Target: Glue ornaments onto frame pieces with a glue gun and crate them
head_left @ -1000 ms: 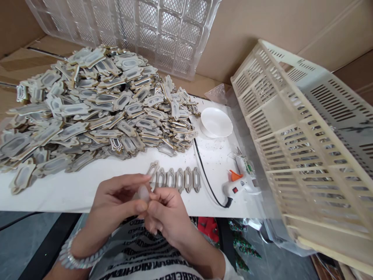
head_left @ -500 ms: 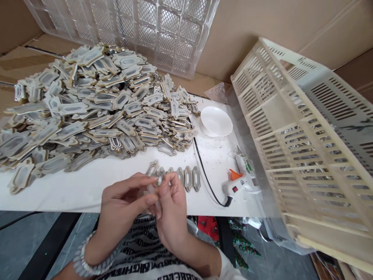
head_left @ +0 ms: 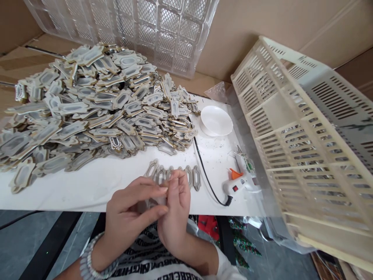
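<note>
My left hand (head_left: 132,208) and my right hand (head_left: 175,212) meet above the front edge of the white table. Both have their fingers pinched together. A small pale piece (head_left: 159,200) shows between them, too hidden by fingers for its kind to be made out. Just behind the hands, several grey oblong frame-shaped plates (head_left: 196,179) stand side by side in a row, partly covered by my fingers. A large heap of similar plates (head_left: 101,105), grey-backed with some ornate metallic faces, covers the left and back of the table.
A white bowl (head_left: 216,123) sits right of the heap. A white glue gun (head_left: 237,187) with an orange trigger lies at right, its black cord (head_left: 201,159) curving across the table. A cream slatted crate (head_left: 274,112) stands tilted at far right; a clear compartment tray (head_left: 166,23) leans behind.
Both hands have shifted slightly right, with the left fingers moving closer to the right fingertips. The pale piece is less visible now, and more of the row's left end shows.
</note>
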`<state>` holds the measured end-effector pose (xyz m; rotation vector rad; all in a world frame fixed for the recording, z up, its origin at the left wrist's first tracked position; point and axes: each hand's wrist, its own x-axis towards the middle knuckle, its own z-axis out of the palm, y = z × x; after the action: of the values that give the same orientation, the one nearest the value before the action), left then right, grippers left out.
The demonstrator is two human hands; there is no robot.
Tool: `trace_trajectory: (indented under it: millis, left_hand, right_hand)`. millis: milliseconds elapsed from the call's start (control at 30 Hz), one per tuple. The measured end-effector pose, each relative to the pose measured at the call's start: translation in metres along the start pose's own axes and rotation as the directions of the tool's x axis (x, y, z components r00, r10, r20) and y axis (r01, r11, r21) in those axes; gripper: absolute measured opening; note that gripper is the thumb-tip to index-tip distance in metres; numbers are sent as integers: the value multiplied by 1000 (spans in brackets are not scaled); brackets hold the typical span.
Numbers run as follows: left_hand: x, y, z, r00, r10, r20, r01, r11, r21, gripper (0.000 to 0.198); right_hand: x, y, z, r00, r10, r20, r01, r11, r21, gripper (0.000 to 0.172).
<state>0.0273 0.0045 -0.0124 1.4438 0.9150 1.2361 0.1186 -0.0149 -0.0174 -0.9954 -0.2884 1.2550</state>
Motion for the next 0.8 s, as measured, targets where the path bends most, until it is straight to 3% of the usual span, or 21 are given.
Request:
trace_trajectory:
  millis: [133, 200, 267, 300, 367, 433, 500, 633, 800]
  left_hand:
    - [0, 4, -1, 997, 80, 20, -80, 997, 20, 26]
    - [0, 8, -3, 1000, -12, -25, 12, 1000, -20, 23]
    - [2, 13, -7, 979, -195, -56, 185, 972, -144, 25]
    - [3, 16, -8, 958, -283, -41, 268, 939, -217, 26]
    - [5, 21, -11, 917, -397, 33, 384, 859, -338, 29]
    - [7, 23, -11, 893, -434, 123, 444, 800, -403, 33]
    - [7, 22, -11, 882, -433, 189, 469, 760, -450, 42]
    - [8, 17, -12, 855, -430, 289, 518, 709, -478, 50]
    - [7, 17, -12, 825, -447, 346, 564, 700, -438, 56]
  right_hand:
    - [-5, -5, -2, 998, -31, 61, 31, 1000, 4, 50]
    - [-7, -10, -10, 988, -86, 126, 94, 994, -62, 45]
    - [-6, -20, -21, 947, -213, 242, 267, 939, -219, 38]
    - [-4, -27, -27, 895, -286, 342, 397, 861, -318, 36]
    - [0, -43, -35, 706, -387, 593, 683, 594, -426, 53]
    - [4, -58, -38, 575, -339, 745, 811, 361, -461, 63]
    - [8, -70, -37, 505, -272, 819, 861, 222, -457, 59]
    - [10, -78, -35, 502, -204, 840, 865, 128, -486, 38]
    - [10, -79, -36, 487, -196, 851, 873, 134, -468, 43]
